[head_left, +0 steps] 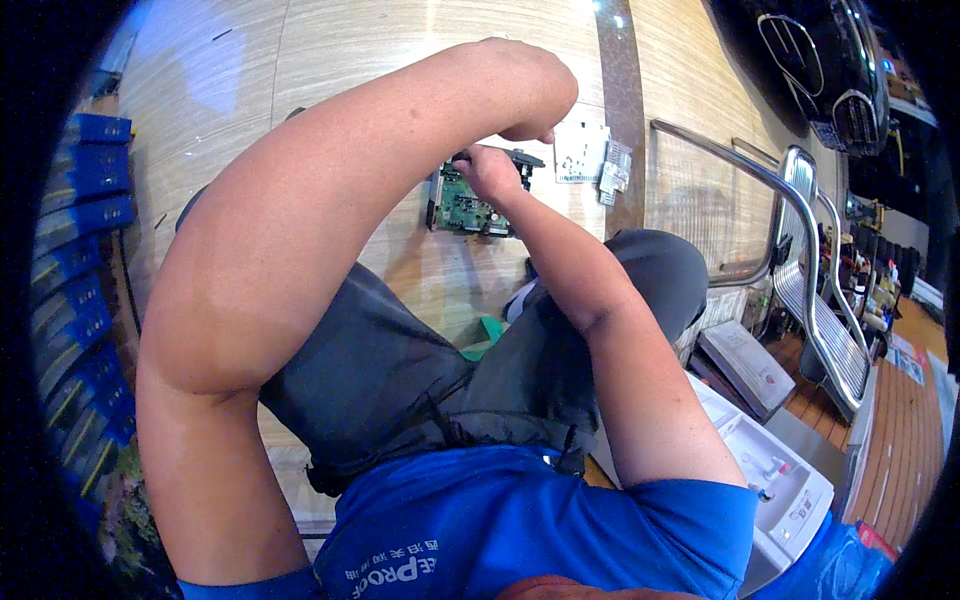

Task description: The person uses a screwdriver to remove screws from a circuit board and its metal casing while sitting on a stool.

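A green circuit board (470, 211) in a dark frame lies on the floor in front of my crossed legs. My right hand (492, 176) rests on it from above, fingers bent and gripping near its far edge. From the left, my left forearm arches over the board. My left hand (535, 88) is bent down beyond the far edge, curled, with one fingertip showing low. What it holds, if anything, is hidden behind the hand. A black part (527, 158) of the unit sticks out beside my right hand.
A pale plate with small dark holes (580, 150) and silvery packets (615, 172) lie right of the board. A metal-framed chair (800, 260) lies further right, near a grey box (745, 368) and a white tray (805, 500). Blue boxes (100, 215) line the left. Something green (484, 340) lies by my legs.
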The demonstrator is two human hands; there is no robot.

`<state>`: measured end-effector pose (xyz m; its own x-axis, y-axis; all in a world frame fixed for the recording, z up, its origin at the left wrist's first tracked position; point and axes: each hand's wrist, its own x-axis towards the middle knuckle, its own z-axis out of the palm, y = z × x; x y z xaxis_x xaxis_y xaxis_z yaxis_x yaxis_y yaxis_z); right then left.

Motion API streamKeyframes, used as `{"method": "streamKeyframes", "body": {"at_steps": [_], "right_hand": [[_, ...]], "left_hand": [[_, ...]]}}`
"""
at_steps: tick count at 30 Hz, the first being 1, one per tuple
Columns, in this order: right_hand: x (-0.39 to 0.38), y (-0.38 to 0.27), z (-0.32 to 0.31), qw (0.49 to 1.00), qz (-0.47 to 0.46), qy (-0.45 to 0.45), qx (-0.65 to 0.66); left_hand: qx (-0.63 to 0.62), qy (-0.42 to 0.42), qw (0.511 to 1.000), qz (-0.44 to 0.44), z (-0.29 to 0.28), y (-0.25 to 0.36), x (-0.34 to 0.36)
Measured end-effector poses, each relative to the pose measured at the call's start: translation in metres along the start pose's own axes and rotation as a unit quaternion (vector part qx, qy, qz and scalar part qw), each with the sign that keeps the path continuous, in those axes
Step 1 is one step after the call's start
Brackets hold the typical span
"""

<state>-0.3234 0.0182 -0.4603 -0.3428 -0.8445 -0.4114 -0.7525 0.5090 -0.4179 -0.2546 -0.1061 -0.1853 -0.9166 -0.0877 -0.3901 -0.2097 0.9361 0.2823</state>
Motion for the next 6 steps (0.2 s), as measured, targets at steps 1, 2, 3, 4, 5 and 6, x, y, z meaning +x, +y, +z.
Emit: {"method": "streamKeyframes", "body": {"at_steps": [1,2,3,4,5,6], "right_hand": [[-0.0009,-0.0024,-0.0015,1.000,0.008,-0.008,-0.010],[-0.0014,-0.0052,-0.0027,1.000,0.016,-0.017,-0.021],[-0.0016,-0.0054,-0.0039,0.999,0.016,-0.017,-0.021],[-0.0017,-0.0058,-0.0047,0.999,0.018,-0.019,-0.028],[-0.0018,-0.0065,-0.0052,0.999,0.020,-0.022,-0.034],[-0.0018,-0.0064,-0.0057,0.999,0.023,-0.022,-0.033]], "left_hand": [[-0.001,0.000,1.000,-0.001,0.0000,-0.0005,-0.0004],[-0.001,-0.002,1.000,0.001,0.0001,-0.0013,-0.0009],[-0.001,-0.002,1.000,0.004,-0.0005,-0.0011,-0.0006],[-0.001,-0.002,1.000,0.005,-0.0010,-0.0011,-0.0004],[0.001,-0.006,1.000,0.006,-0.0015,-0.0013,-0.0002],[0.003,-0.010,1.000,0.008,-0.0022,-0.0014,0.0003]]}}
